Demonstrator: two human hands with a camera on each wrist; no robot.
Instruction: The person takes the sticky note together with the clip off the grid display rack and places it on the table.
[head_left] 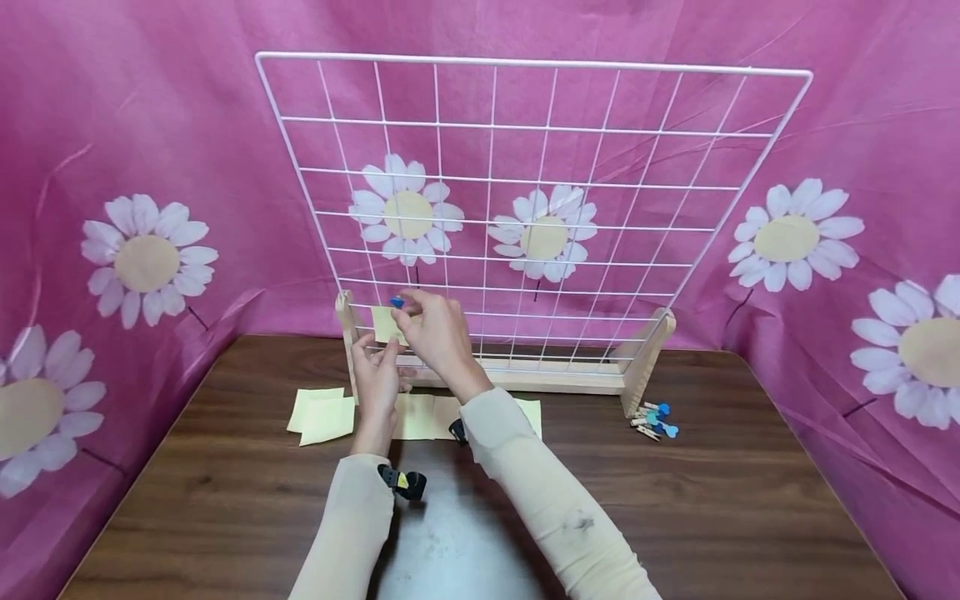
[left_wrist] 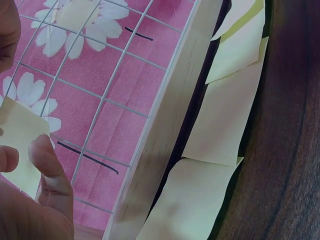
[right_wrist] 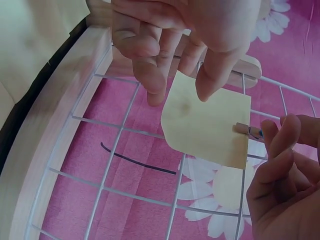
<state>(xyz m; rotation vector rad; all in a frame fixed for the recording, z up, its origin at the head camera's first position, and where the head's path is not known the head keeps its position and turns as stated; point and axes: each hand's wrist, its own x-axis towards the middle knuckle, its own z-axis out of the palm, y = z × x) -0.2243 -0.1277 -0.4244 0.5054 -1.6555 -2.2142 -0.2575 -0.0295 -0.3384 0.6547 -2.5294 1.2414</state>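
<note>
A pale yellow sticky note lies against the lower left of the white wire grid. My left hand holds it near the bottom edge, its thumb over the paper's face. A small wooden clothespin with a blue decoration sits at the note's top edge, its tip over the paper. My right hand pinches the clothespin's blue end between thumb and fingers. Whether the clothespin also grips a wire cannot be made out.
Yellow sticky notes lie left of the grid's wooden stand. A row of more notes runs along the stand's front, partly behind my arms. Several clothespins with blue hearts lie at the right. A pink flowered cloth hangs behind.
</note>
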